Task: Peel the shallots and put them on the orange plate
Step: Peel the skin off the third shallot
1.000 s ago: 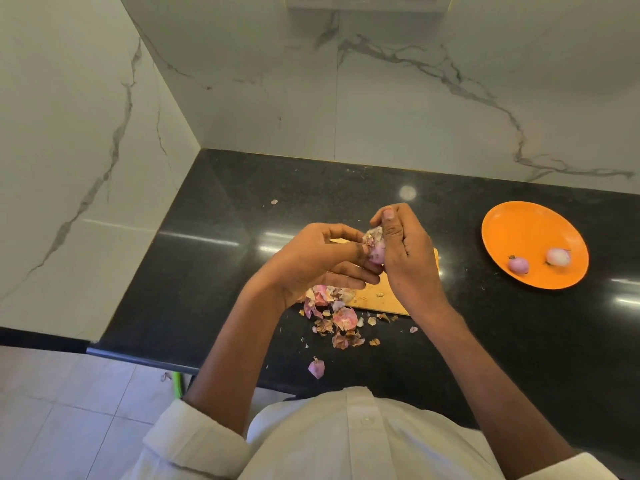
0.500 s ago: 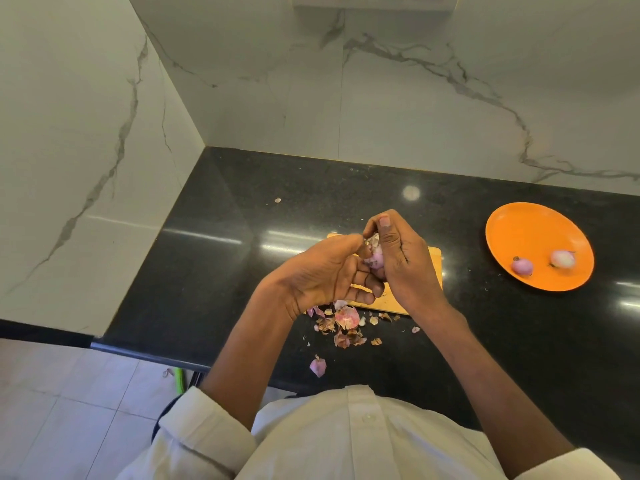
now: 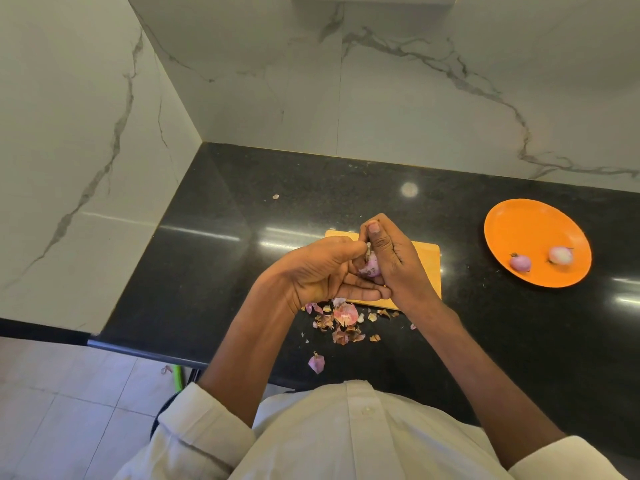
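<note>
Two peeled shallots [image 3: 520, 262] lie on the plate [image 3: 535, 216], well right of the fingers. A third shallot [image 3: 370, 269] is mid-peel: left hand [image 3: 320, 271] cradles it, right hand [image 3: 391, 261] pinches its top, both curled round it above the board [image 3: 427, 258]. Next, I'd guess, strip the last skin (peels [image 3: 341, 320] litter the bench [image 3: 214, 271] below). Since a second ago the hands have closed together.

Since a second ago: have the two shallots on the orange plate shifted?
No. Both shallots sit at the same spots near the orange plate's near rim.
</note>
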